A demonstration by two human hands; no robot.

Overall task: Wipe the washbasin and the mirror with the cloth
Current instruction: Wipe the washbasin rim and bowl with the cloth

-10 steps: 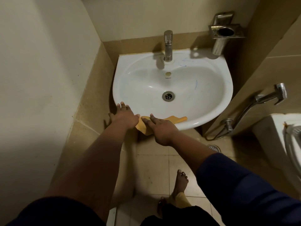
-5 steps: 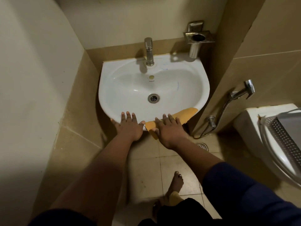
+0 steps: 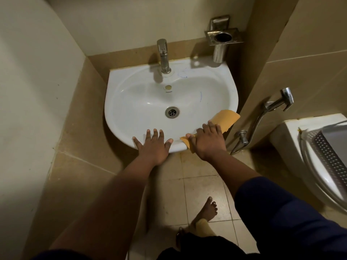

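Right hand [image 3: 209,142] presses the cloth [image 3: 224,119] flat on the basin's [image 3: 131,102] front-right rim (one end curling up); left hand [image 3: 153,145] lies spread beside it.

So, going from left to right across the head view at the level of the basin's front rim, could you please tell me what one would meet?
Left hand flat on the washbasin rim → right hand pressing the cloth → hose valve → toilet.

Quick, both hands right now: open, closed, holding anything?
Left hand: open, flat on the basin front rim, holding nothing.
Right hand: pressing the cloth onto the rim; whether it is closed on it cannot be told.
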